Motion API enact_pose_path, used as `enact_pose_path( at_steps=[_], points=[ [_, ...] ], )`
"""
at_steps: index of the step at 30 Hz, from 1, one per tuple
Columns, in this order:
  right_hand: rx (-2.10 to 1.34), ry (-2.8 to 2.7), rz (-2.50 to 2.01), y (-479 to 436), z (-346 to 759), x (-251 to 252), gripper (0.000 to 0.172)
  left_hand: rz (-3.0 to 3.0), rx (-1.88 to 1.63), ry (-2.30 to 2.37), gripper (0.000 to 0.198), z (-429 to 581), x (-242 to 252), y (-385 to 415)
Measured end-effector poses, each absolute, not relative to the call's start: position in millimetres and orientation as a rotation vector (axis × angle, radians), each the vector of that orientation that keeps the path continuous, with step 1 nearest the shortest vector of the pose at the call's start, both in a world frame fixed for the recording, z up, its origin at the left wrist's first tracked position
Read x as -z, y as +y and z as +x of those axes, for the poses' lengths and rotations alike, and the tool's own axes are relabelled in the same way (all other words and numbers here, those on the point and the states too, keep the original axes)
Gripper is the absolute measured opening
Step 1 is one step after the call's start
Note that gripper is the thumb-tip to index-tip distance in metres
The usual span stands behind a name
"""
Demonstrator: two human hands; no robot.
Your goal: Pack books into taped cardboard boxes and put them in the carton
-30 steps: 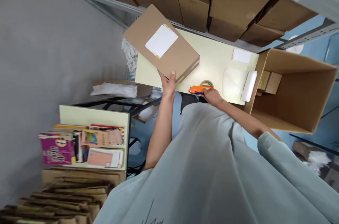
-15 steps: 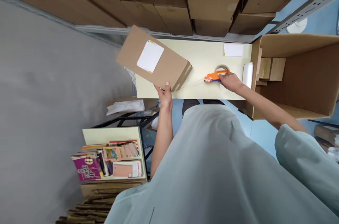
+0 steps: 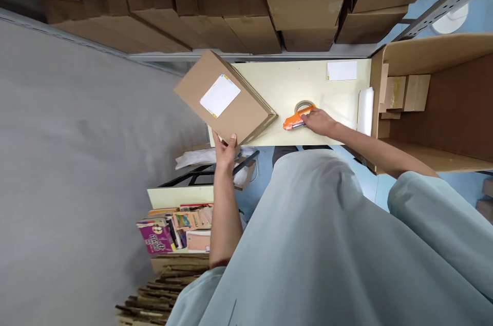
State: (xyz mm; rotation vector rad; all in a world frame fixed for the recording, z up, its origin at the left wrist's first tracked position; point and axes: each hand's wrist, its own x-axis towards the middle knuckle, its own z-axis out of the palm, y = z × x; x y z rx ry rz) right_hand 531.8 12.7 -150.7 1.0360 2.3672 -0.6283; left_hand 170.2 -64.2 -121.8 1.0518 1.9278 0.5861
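Observation:
My left hand (image 3: 225, 147) grips the near edge of a flat brown cardboard box (image 3: 246, 110) that bears a white label (image 3: 220, 95). The box is tilted, partly over the left end of the pale yellow table (image 3: 292, 79). My right hand (image 3: 318, 121) is closed on an orange tape dispenser (image 3: 296, 119) with a tape roll, resting on the table to the right of the box.
A large open carton (image 3: 435, 54) holding small boxes stands at the table's right end, with a white roll (image 3: 365, 110) beside it. A white label (image 3: 341, 70) lies at the table's back. Stacked cartons (image 3: 308, 2) fill shelves behind. Books (image 3: 173, 228) and flattened cardboard (image 3: 162, 295) sit lower left.
The right hand drew the tape dispenser to the right, then back left toward the box. The left hand shifted along the box's near edge toward its left corner, and the box turned slightly.

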Motion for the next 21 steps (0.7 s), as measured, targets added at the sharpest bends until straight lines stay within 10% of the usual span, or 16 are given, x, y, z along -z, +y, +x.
enact_pose_path(
  at_steps=[21],
  points=[
    [0.889, 2.36, 1.122, -33, 531, 163, 0.054, 1.406, -0.373, 2.281, 0.1, 270, 142, 16]
  ],
)
